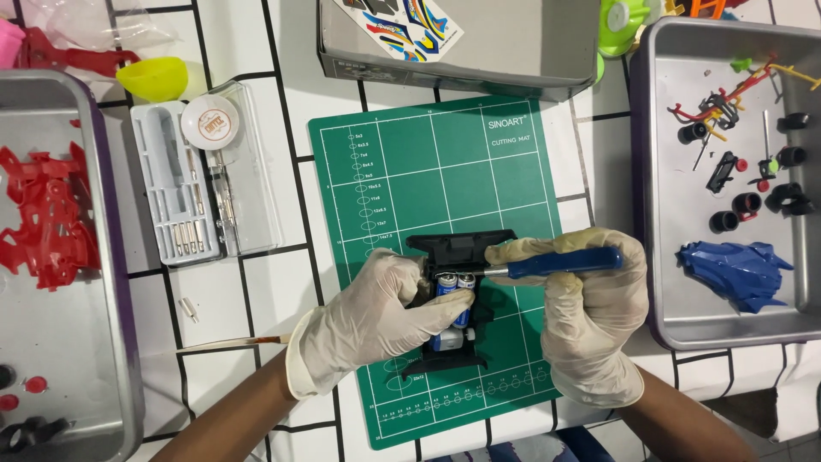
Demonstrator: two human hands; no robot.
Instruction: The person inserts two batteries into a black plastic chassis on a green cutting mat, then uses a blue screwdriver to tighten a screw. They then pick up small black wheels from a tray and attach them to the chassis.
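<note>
Two gloved hands on a toy car chassis

Two batteries (455, 287) sit in the black toy car chassis (453, 299) on the green cutting mat (428, 171). The left hand (376, 321) grips the chassis, its thumb on the batteries. The right hand (590, 308) is closed around a blue-handled screwdriver (560, 263), its tip at the chassis.

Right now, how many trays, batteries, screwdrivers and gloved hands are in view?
Trays: 2, left tray and right tray
Batteries: 2, in the black chassis
Screwdrivers: 1, blue screwdriver in the right hand
Gloved hands: 2, left hand on the batteries
Total: 7
</note>
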